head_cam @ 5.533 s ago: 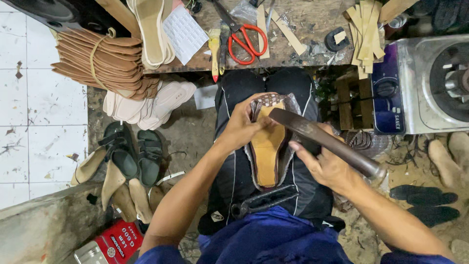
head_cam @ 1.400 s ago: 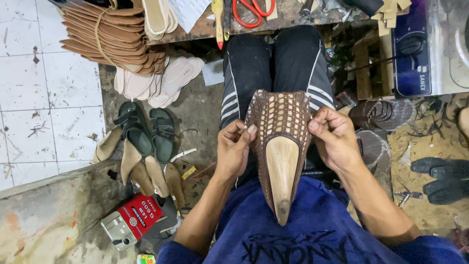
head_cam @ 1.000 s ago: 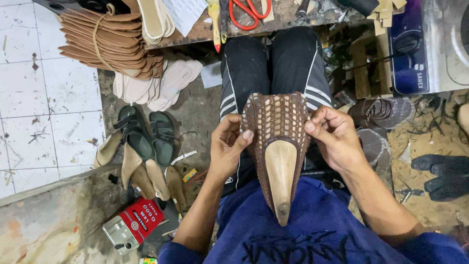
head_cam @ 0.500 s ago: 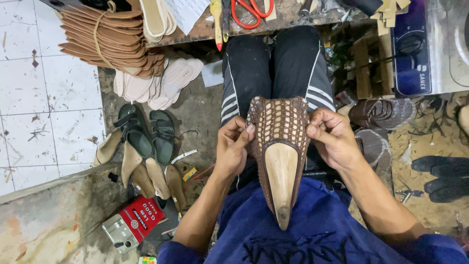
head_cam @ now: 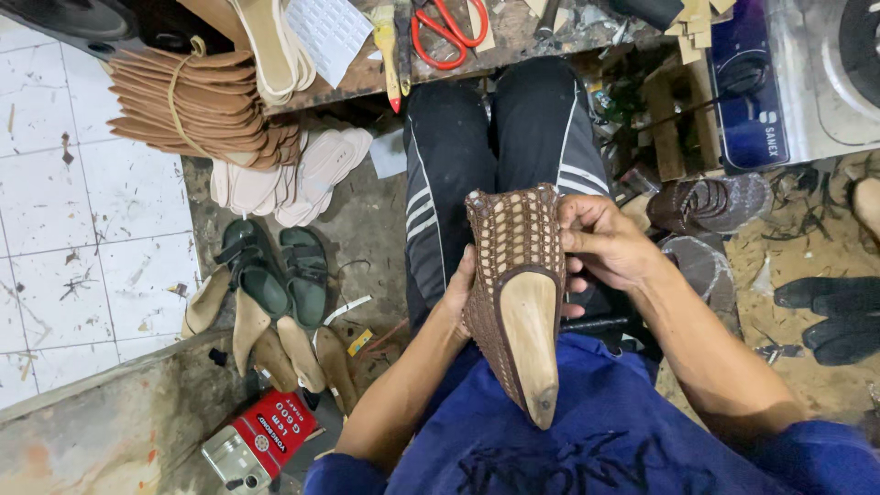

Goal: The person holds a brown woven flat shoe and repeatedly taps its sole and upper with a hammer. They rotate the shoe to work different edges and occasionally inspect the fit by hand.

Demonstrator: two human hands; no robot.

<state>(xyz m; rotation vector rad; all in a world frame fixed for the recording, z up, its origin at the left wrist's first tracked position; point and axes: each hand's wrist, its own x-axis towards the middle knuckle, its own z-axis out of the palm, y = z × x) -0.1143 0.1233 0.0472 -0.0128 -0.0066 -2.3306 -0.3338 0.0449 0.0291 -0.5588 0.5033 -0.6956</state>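
Between both sets of fingers, on the lap, sits the woven shoe (head_cam: pixel 513 266) on its wooden form (head_cam: pixel 530 344): left hand (head_cam: pixel 458 298) cupping underneath, right hand (head_cam: pixel 600 243) pinching the edge (upper pulled on, sole unattached).

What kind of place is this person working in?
Most likely a small shoemaking workshop: a woven shoe upper sits on a wooden last in the person's lap, beside a tied bundle of brown soles and red-handled scissors.

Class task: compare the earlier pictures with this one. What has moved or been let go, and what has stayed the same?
The hammer held earlier is gone from the right hand, which now grips the brown woven shoe upper on its wooden last. The left hand has slid behind and under it. The shoe remains on the lap, and the red-handled scissors remain on the bench.
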